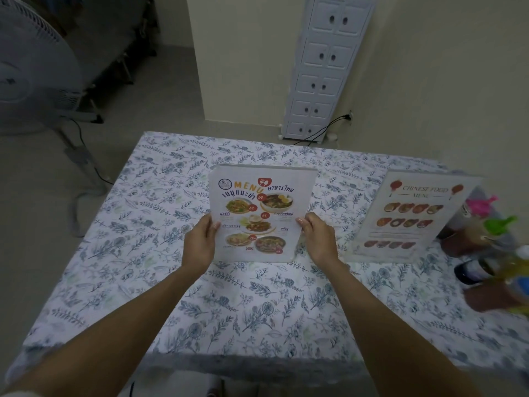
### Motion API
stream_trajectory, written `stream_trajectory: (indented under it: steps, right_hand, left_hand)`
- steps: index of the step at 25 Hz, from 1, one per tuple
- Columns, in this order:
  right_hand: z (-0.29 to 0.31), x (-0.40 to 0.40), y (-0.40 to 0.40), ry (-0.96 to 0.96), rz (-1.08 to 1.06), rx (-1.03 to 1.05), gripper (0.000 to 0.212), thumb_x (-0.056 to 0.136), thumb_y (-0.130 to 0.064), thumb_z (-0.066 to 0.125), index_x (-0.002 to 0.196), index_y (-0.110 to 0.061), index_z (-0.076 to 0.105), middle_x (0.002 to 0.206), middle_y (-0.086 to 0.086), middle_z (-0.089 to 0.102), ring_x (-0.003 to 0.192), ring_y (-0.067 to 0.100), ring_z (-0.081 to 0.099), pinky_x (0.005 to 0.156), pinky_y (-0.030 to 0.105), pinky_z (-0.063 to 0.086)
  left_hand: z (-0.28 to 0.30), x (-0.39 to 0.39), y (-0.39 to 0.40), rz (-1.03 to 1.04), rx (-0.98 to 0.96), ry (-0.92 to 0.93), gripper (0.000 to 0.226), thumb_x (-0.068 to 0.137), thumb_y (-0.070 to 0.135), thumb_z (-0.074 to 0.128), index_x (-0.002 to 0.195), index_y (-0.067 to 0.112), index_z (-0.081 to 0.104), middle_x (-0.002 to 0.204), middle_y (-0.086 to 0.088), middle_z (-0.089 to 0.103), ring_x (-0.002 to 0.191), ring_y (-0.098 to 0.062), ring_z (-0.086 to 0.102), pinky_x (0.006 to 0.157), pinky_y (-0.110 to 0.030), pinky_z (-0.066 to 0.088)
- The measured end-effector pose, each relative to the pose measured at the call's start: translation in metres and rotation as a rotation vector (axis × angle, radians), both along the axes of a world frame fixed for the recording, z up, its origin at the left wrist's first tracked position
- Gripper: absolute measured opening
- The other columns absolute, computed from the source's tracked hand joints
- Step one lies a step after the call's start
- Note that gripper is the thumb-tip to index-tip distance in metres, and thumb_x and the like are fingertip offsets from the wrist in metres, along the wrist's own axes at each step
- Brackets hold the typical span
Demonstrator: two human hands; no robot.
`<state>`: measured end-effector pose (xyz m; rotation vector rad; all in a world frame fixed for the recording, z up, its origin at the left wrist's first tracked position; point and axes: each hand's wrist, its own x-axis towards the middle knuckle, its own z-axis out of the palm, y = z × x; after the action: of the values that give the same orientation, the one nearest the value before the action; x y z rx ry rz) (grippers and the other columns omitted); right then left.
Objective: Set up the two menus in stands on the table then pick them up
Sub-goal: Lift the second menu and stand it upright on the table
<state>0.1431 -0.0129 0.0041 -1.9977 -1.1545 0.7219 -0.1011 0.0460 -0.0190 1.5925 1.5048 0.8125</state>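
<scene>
A Thai food menu (pixel 259 202) in a clear stand stands upright at the middle of the table (pixel 257 310), which is covered by a floral cloth. My left hand (pixel 200 242) grips its left edge and my right hand (pixel 317 239) grips its right edge, thumbs on the front. A second stand with a Chinese food menu (pixel 412 219) stands upright to the right, a short way from my right hand and untouched.
Several sauce bottles (pixel 486 253) with coloured caps crowd the table's right edge beside the Chinese menu. A fan (pixel 37 70) stands on the floor at the left. A tall white drawer cabinet (pixel 323 70) and a cable are against the far wall.
</scene>
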Motion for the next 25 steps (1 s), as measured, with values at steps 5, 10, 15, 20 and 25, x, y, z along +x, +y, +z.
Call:
stream_trajectory:
  steps: [5,10,15,20,25]
  right_hand:
    - [-0.006,0.007,-0.028,-0.201,0.143,-0.083,0.040,0.097,-0.039,0.048,0.129,-0.015,0.052,0.130,0.007,0.060,0.120,0.026,0.056,0.087,0.038,0.049]
    - [-0.011,0.034,-0.066,-0.464,0.264,-0.207,0.062,0.098,-0.049,0.036,0.150,-0.016,0.028,0.160,0.008,0.028,0.151,0.023,0.015,0.123,0.040,0.015]
    - [-0.007,0.071,-0.095,-0.582,0.243,-0.222,0.072,0.093,-0.061,0.026,0.152,-0.020,0.024,0.163,0.005,0.021,0.152,0.022,0.007,0.124,0.042,0.001]
    - [-0.001,0.114,-0.119,-0.586,0.059,-0.242,0.080,0.088,-0.068,0.020,0.152,-0.020,0.024,0.163,0.004,0.021,0.152,0.019,0.008,0.125,0.040,0.001]
    - [0.002,0.175,-0.133,-0.563,-0.087,-0.250,0.075,0.093,-0.061,0.030,0.153,-0.016,0.021,0.163,0.006,0.020,0.152,0.022,0.010,0.125,0.042,0.005]
  left_hand:
    - [-0.016,0.014,-0.038,-0.135,0.041,0.277,0.069,0.100,0.032,0.034,0.154,0.013,-0.004,0.164,-0.016,0.000,0.151,-0.032,0.002,0.122,-0.049,0.014]
    - [-0.014,0.057,-0.071,-0.310,0.193,0.593,0.066,0.100,0.024,0.036,0.154,0.011,0.001,0.161,-0.015,-0.018,0.148,-0.032,-0.019,0.122,-0.052,0.000]
    - [-0.006,0.111,-0.076,-0.573,0.278,0.752,0.066,0.096,0.041,0.016,0.154,0.016,-0.002,0.157,-0.006,-0.022,0.143,-0.025,-0.025,0.121,-0.047,-0.007]
    - [0.007,0.173,-0.077,-0.728,0.300,0.767,0.065,0.098,0.041,0.016,0.154,0.018,-0.008,0.158,-0.007,-0.026,0.149,-0.029,-0.020,0.118,-0.042,-0.014]
    - [0.011,0.226,-0.079,-0.789,0.300,0.760,0.067,0.100,0.040,0.023,0.153,0.017,-0.010,0.161,-0.009,-0.023,0.148,-0.029,-0.023,0.118,-0.045,-0.014]
